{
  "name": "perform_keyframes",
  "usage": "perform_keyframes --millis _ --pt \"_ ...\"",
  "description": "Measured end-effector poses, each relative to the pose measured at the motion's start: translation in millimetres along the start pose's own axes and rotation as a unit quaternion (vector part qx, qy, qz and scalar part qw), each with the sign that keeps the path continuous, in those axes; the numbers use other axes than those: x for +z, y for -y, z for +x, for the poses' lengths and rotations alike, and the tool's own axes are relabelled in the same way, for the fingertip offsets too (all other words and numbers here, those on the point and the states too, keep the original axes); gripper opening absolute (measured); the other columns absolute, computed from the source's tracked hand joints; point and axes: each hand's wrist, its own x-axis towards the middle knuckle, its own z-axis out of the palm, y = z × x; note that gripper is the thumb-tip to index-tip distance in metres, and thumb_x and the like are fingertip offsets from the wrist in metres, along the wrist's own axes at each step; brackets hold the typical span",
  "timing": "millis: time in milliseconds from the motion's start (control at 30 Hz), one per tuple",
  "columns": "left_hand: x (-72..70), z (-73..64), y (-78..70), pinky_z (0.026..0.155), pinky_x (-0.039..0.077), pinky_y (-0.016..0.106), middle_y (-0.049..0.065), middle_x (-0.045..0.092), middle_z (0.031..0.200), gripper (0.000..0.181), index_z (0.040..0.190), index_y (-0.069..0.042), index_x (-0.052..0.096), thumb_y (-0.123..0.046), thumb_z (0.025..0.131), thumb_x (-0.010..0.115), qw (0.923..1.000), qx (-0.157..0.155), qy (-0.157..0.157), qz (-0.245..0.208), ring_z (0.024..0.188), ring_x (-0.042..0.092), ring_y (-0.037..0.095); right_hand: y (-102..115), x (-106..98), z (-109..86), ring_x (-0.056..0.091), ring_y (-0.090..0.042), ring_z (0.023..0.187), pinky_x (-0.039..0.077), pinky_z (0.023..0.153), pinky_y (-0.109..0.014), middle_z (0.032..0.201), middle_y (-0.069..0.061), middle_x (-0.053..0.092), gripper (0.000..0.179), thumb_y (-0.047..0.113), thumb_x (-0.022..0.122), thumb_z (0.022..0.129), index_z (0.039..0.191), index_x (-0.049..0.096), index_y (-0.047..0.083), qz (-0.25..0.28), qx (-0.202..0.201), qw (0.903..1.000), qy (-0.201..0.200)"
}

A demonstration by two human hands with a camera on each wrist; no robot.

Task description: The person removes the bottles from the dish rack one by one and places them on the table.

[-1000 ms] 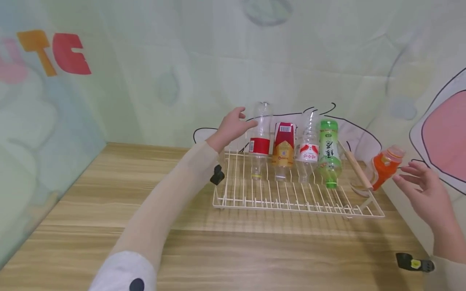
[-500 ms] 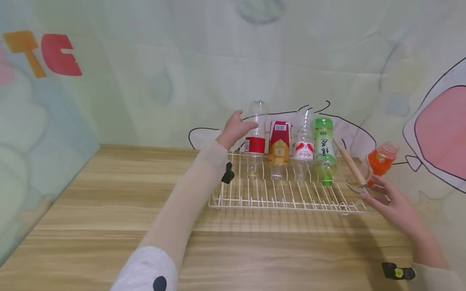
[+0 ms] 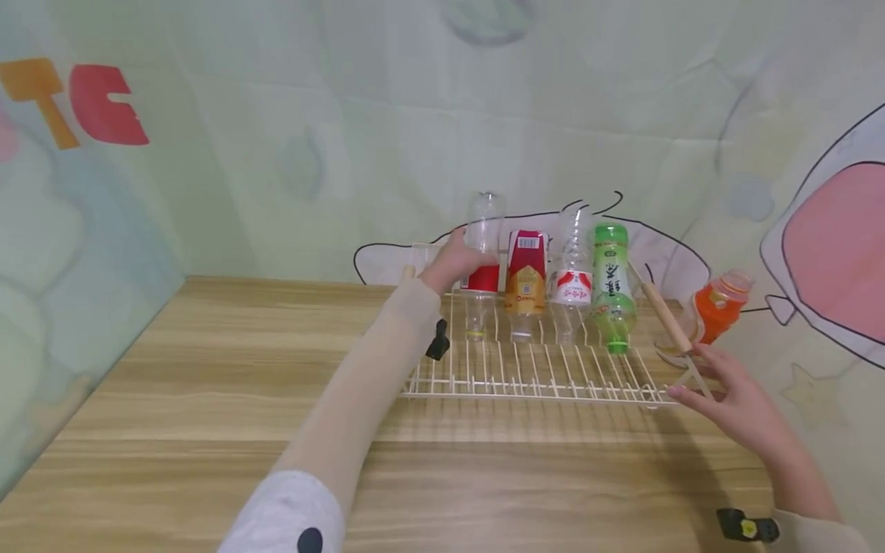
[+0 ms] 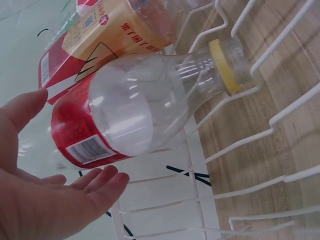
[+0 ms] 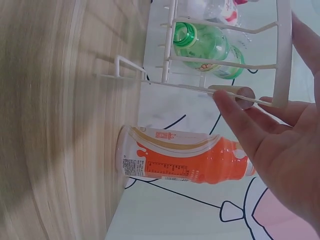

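On a cream wire rack point(image 3: 525, 397), a clear plastic bottle with a red label point(image 3: 489, 280) leans neck-down at the left. My left hand point(image 3: 452, 263) is beside that bottle's label. In the left wrist view, its thumb and fingers spread on either side of the bottle point(image 4: 127, 110), without closing round it. At the rack's right end is my right hand point(image 3: 743, 407), thumb near the front corner. The right wrist view has its extended index fingertip at the end of the rack's wooden handle point(image 5: 245, 96), with other fingers partly hidden behind the wire.
Right of the red-label bottle, a red-and-gold bottle point(image 3: 527, 280), a white-and-red-label bottle point(image 3: 574, 288) and a green bottle point(image 3: 612, 284) also stand neck-down. An orange-labelled bottle point(image 3: 719, 307) is upright past the handle. Behind the wooden table point(image 3: 207, 399) hangs a printed backdrop point(image 3: 276, 153).
My left hand has moved down from the bottle's upper part to its red label. My right hand has come left from beside the orange-labelled bottle to the rack's end. The view has turned slightly right.
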Motion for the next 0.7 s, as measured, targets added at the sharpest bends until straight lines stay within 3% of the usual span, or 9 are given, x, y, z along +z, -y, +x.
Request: perform_keyframes --millis 233,433,700 --pt "5.0 -5.1 4.4 0.104 0.044 0.042 0.014 0.044 0.139 0.085 0.147 -0.009 0.023 -0.013 0.081 0.075 0.9997 0.007 0.008 0.023 0.124 0.045 0.030 0.5 3.6 0.3 0.044 -0.057 0.114 0.044 0.080 -0.071 0.142 -0.038 0.028 0.083 0.029 0.071 0.087 0.147 0.027 -0.007 -0.014 0.017 0.9998 0.000" --pt "9.9 -4.5 9.3 0.102 0.045 0.042 0.012 0.045 0.137 0.085 0.147 -0.011 0.024 -0.016 0.080 0.077 0.9996 -0.022 0.009 0.017 0.122 0.044 0.030 0.4 5.1 0.8 0.043 -0.056 0.117 0.046 0.080 -0.070 0.144 -0.037 0.026 0.086 0.034 0.071 0.088 0.148 0.024 -0.006 -0.018 0.037 0.9991 0.008" --pt "7.2 -3.4 12.7 0.102 0.044 0.043 0.012 0.045 0.139 0.087 0.149 -0.013 0.024 -0.017 0.080 0.077 0.9994 -0.032 0.012 -0.002 0.123 0.044 0.030 2.4 6.4 0.7 0.044 -0.056 0.114 0.045 0.079 -0.070 0.143 -0.036 0.028 0.083 0.030 0.072 0.086 0.146 0.029 -0.008 -0.015 0.019 0.9997 -0.011"
